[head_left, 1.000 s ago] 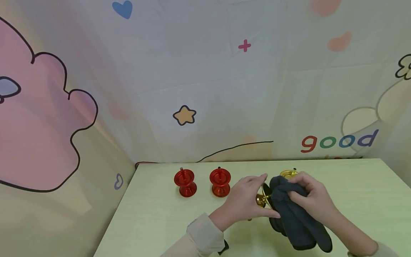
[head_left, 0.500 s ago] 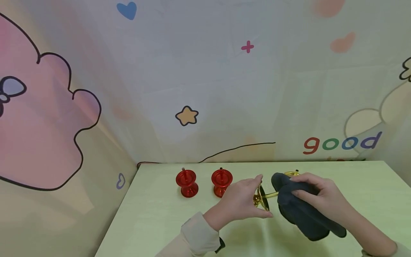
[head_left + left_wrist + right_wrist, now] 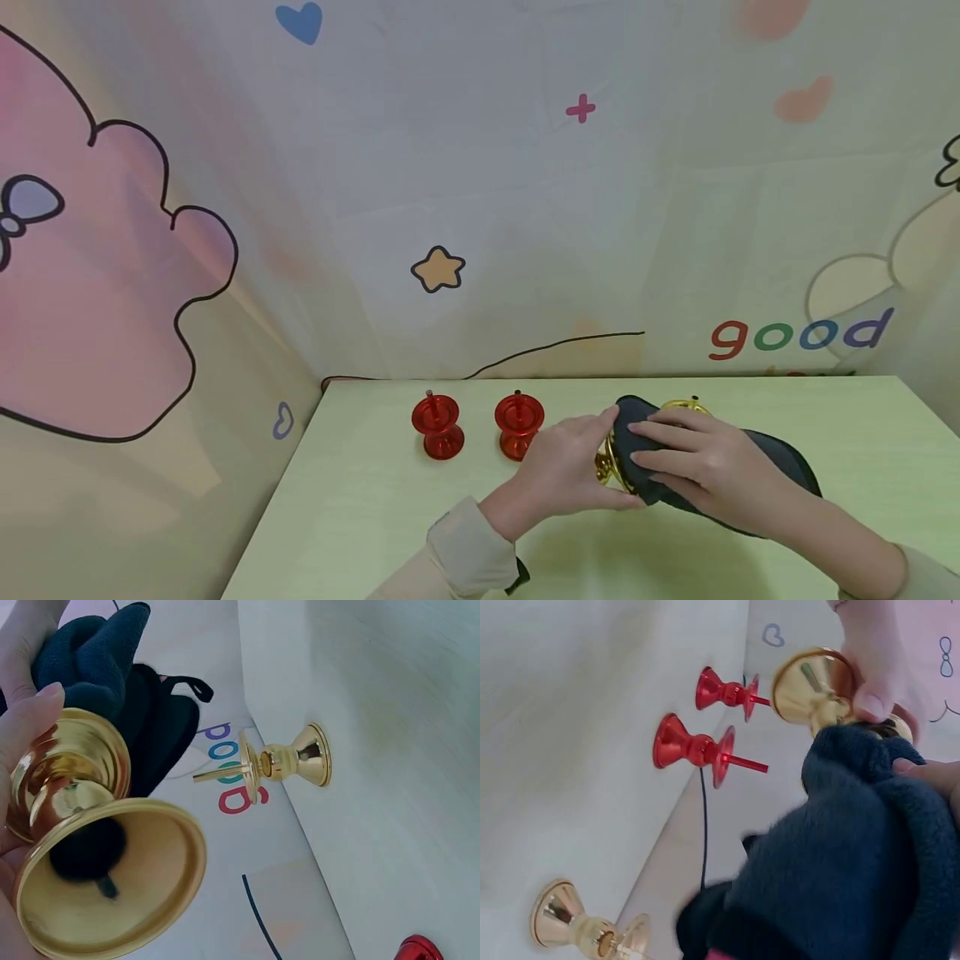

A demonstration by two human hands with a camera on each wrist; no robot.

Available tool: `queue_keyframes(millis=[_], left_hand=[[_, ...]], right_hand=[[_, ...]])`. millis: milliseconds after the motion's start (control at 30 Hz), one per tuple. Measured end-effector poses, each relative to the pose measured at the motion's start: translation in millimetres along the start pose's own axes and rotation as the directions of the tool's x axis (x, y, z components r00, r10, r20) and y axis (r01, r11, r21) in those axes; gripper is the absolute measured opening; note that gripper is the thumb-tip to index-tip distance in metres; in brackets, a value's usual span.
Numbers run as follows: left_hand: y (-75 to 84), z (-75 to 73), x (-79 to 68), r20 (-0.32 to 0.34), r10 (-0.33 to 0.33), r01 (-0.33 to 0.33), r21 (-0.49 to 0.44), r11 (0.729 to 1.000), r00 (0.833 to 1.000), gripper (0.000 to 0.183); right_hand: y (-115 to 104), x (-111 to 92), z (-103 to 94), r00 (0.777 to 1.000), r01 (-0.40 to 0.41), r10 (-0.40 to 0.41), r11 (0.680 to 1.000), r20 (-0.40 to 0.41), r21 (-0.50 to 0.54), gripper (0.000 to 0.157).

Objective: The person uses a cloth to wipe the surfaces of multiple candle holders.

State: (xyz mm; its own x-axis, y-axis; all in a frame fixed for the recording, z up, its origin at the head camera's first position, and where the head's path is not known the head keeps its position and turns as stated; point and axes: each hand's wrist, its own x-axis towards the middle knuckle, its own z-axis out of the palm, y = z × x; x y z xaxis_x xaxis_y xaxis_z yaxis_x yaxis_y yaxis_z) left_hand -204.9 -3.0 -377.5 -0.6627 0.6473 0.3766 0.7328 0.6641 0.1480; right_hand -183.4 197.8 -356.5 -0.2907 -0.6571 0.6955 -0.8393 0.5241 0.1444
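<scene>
In the head view my left hand (image 3: 555,473) grips a gold candle holder (image 3: 604,465) tipped on its side, dish toward the right. The left wrist view looks into the hollow base of this gold candle holder (image 3: 150,900). My right hand (image 3: 723,467) holds a dark blue plush cloth (image 3: 637,433) against the dish, fingers spread across the top. The cloth hides the spike and most of the dish. A black side and a hanging loop (image 3: 191,684) of the cloth show in the left wrist view.
Two red candle holders (image 3: 438,425) (image 3: 517,421) stand upright at the back of the pale green table (image 3: 360,533). Behind the cloth stands another gold candle holder (image 3: 686,405), mostly covered in the head view. A printed curtain (image 3: 525,208) hangs behind the table.
The cloth first hung down from my right hand, then moved right, baring the spike. Now it presses back onto the dish, and its tail trails to the right. My left hand stays nearly in place.
</scene>
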Motion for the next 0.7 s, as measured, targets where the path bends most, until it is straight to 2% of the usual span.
queue_keyframes(millis=[133, 300, 400, 467, 533, 600, 633, 700], left_hand=[[-1.5, 2.4, -2.1, -0.09, 0.033, -0.031, 0.015, 0.999, 0.995, 0.09], [-1.9, 4.8, -4.2, -0.144, 0.044, -0.039, 0.041, 0.998, 0.989, 0.09], [-1.2, 6.8, -5.6, -0.187, 0.082, -0.064, 0.1, 0.993, 0.979, 0.088], [-0.3, 8.0, -6.5, -0.221, 0.138, -0.098, 0.181, 0.979, 0.965, 0.087], [0.9, 8.7, -7.5, -0.258, 0.208, -0.133, 0.278, 0.951, 0.943, 0.085], [2.3, 9.1, -8.3, -0.294, 0.277, -0.159, 0.368, 0.916, 0.915, 0.082], [3.2, 9.2, -8.8, -0.312, 0.307, -0.168, 0.403, 0.9, 0.899, 0.081], [4.8, 9.8, -9.8, -0.34, 0.341, -0.177, 0.43, 0.885, 0.876, 0.079]], right_hand=[[-2.6, 0.7, 2.4, 0.999, -0.031, 0.031, 0.999, 0.024, -0.008, 0.046], [-4.2, -0.6, 4.9, 0.998, -0.059, 0.059, 0.998, 0.027, 0.008, 0.045], [-4.1, -0.4, 7.2, 0.998, -0.054, 0.053, 0.998, 0.031, 0.021, 0.044], [-4.2, 0.1, 8.4, 0.997, -0.062, 0.059, 0.997, 0.047, 0.048, 0.041], [-4.8, 0.4, 8.6, 0.991, -0.107, 0.099, 0.99, 0.087, 0.093, 0.025], [-5.9, 0.8, 8.0, 0.975, -0.19, 0.169, 0.969, 0.141, 0.157, 0.008], [-6.4, 1.0, 7.1, 0.963, -0.241, 0.208, 0.951, 0.173, 0.195, 0.009], [-7.8, 1.7, 5.2, 0.934, -0.329, 0.275, 0.911, 0.229, 0.249, 0.022]])
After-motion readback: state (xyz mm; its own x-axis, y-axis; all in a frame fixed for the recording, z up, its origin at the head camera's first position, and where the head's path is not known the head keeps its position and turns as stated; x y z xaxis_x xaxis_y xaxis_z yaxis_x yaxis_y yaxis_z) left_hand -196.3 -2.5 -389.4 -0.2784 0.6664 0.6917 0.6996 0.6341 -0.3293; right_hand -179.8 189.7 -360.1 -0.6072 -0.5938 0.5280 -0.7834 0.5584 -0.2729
